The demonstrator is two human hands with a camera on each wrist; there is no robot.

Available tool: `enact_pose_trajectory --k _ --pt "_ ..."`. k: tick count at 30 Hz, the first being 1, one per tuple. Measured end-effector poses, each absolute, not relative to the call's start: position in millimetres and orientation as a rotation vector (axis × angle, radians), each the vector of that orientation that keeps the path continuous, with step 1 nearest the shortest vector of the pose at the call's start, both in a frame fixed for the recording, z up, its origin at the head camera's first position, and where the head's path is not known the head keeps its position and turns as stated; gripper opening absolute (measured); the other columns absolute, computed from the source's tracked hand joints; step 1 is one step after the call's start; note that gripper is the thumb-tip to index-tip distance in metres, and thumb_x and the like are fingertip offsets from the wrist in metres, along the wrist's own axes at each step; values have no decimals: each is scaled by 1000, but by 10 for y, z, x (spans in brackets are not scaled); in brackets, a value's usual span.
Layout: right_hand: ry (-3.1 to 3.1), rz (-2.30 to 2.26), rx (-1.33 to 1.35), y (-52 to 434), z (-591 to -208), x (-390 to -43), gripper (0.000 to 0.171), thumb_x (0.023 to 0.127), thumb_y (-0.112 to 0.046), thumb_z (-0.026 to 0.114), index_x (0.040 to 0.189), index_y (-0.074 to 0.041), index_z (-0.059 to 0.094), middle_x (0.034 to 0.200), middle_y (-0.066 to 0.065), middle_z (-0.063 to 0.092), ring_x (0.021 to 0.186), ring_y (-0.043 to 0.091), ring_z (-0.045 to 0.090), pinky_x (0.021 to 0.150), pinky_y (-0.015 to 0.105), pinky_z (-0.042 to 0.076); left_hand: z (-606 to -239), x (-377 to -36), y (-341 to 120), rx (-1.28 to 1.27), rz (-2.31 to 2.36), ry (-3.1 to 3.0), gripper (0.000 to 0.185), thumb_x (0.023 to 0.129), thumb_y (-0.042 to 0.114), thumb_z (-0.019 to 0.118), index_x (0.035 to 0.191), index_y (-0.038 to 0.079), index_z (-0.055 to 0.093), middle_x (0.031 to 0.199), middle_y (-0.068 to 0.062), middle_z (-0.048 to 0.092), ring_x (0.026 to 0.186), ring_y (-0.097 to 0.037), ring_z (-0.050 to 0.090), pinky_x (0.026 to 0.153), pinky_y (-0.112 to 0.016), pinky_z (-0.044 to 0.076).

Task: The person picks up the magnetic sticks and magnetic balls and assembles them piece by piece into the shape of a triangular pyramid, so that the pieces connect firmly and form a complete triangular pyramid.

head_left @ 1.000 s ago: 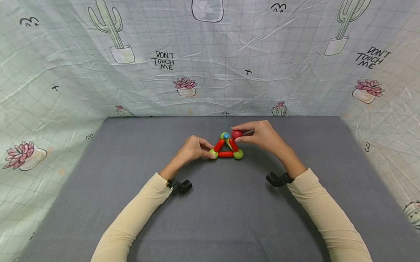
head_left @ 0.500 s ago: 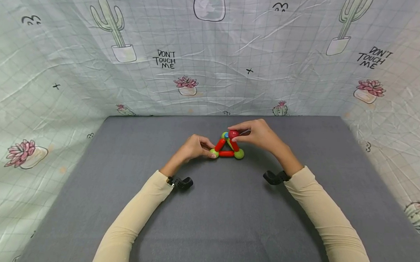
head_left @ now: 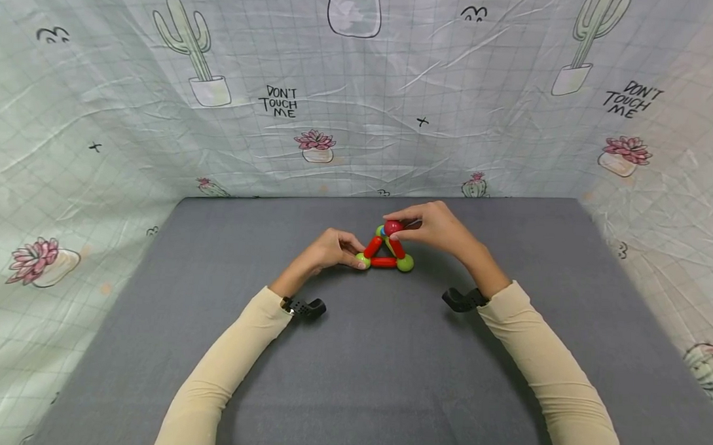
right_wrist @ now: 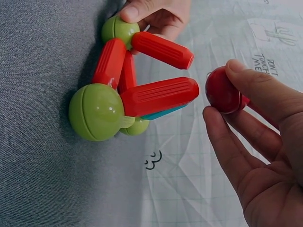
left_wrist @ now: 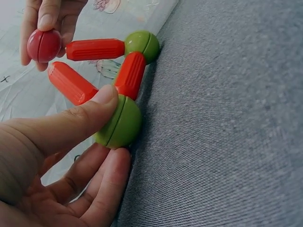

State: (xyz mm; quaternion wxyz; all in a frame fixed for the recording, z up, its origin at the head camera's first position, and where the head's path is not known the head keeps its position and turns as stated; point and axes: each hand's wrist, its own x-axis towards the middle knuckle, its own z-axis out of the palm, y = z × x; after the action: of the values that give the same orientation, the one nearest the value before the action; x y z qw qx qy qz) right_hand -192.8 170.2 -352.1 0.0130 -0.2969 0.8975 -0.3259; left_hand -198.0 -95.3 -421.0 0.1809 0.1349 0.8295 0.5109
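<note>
Now red ball [right_wrist: 222, 90] pinched in right hand [right_wrist: 265, 156], beside rod tips.

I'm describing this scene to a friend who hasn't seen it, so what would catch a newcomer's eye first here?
First, the bright toy frame of red rods and green balls at the middle of the grey mat. The right hand pinches a red ball just off the raised rod tips at its top, while the left hand pinches the near-left green ball. Behind, a cactus-print cloth reads "Don't touch me".

A grey felt tabletop [head_left: 386, 381] is enclosed by wrinkled cactus-print cloth walls [head_left: 360, 118] reading "DON'T TOUCH ME".
</note>
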Motion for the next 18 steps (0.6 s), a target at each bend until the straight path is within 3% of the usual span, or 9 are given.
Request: enact_pose_trajectory --k 9,18 --pt "2764 -1028 -931 1689 -3513 -1938 39 89 -26 82 126 -18 75 118 7 74 72 21 59 58 27 44 -4108 -1965 -972 430 1413 2291 31 79 4 87 108 0 76 104 -10 76 95 -20 70 78 -27 57" --pt "2769 -990 -961 1649 -3505 -1947 39 89 -24 81 127 -17 74 118 6 74 68 22 56 57 29 42 -4081 -2084 -1026 541 1383 2224 27 84 2 83 109 -5 76 103 -10 77 91 -15 71 80 -27 57"
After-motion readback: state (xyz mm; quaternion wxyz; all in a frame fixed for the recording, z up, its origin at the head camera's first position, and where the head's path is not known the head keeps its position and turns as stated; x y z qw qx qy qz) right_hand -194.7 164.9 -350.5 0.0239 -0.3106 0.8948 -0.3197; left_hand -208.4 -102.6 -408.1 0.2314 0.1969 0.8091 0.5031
